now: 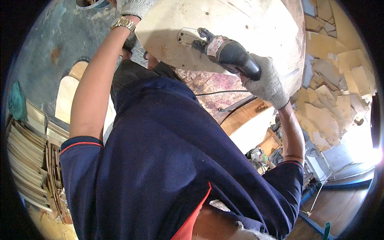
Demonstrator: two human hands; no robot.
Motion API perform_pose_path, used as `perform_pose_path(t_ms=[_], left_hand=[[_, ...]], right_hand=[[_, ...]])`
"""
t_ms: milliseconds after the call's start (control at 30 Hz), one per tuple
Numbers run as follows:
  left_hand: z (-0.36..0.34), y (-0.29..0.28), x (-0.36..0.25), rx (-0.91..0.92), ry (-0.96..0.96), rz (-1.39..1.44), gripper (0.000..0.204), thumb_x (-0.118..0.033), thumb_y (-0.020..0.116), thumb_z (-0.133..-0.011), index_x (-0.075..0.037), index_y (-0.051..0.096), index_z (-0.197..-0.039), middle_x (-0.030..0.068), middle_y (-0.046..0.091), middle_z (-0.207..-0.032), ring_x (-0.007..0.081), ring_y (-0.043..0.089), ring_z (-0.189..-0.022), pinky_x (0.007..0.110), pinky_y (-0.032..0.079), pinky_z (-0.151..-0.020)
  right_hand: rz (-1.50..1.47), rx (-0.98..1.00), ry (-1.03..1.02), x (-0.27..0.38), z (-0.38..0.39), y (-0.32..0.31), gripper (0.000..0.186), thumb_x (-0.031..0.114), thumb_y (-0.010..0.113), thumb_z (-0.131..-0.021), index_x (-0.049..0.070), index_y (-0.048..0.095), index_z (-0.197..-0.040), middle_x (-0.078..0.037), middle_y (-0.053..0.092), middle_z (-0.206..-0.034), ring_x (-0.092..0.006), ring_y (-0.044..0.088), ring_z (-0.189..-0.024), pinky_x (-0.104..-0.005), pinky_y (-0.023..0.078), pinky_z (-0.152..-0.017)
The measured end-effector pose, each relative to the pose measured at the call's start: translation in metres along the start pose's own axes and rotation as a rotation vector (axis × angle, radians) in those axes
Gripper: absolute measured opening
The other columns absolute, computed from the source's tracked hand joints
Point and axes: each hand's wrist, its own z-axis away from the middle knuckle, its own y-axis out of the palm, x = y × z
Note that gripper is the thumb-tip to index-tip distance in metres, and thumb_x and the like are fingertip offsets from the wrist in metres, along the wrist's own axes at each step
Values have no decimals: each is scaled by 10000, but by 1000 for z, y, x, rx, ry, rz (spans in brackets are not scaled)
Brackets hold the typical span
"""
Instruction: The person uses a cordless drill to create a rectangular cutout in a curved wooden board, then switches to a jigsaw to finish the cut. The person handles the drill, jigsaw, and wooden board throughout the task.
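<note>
A black power jigsaw [236, 58] rests on a pale, curved-edged plywood sheet [276, 24], its front end and thin wire guard toward the upper left. My right hand [266, 82], in a whitish knit glove, is wrapped round the rear of its body. At the upper left, my left hand [136, 5] wears the same kind of glove and is beside the sheet's left edge. The top of the picture cuts off its fingers, so their grip is hidden. A gold-coloured watch [124, 24] circles that wrist.
Beneath the sheet is a stained reddish surface [200, 82], crossed by a black cord [224, 92]. Plywood offcuts [332, 92] pile up on the right. Stacked curved wooden pieces [26, 160] stand at lower left, near a teal cloth or bag [17, 102]. Another cut panel [66, 98] lies left.
</note>
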Motion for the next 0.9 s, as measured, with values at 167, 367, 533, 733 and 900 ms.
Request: perform_pose_path(t_ms=[167,367,533,733,900], left_hand=[[-2,2,1,106,-58,-81,873,-701,714,-785,-35,508,-1311,242,589,-1263,428,647,-1081,495,563,-852],[-2,-1,-1,114,-82,-14,894,-698,721,-781,-44,491,-1345,232,588,-1259,428,647,-1076,488,560,-859],[0,-2,-3,103,-105,9,886,-663,746,-779,-47,487,-1360,220,582,-1271,420,650,-1073,477,555,-881],[-2,0,-1,83,-82,11,854,-655,751,-778,-52,502,-1329,209,590,-1239,411,655,-1061,479,558,-872],[-3,1,-2,78,-75,6,833,-677,742,-770,-57,515,-1278,201,597,-1197,409,660,-1032,485,560,-839]], right_hand=[[23,50,16,2,-3,-7,253,118,706,-721,38,697,-961,-166,684,-722,-288,677,-641,-404,531,-659],[85,83,-58,0,-11,-15,269,116,716,-708,35,686,-963,-181,690,-742,-309,690,-664,-409,540,-669],[137,113,-94,0,-15,-17,286,115,722,-699,27,677,-968,-191,686,-744,-318,694,-677,-409,547,-679],[107,148,-52,2,-15,-19,321,116,726,-698,24,680,-1002,-189,695,-760,-307,701,-681,-406,553,-684],[103,127,-64,1,-14,-16,296,115,729,-706,32,685,-987,-169,707,-760,-282,709,-678,-401,558,-680]])
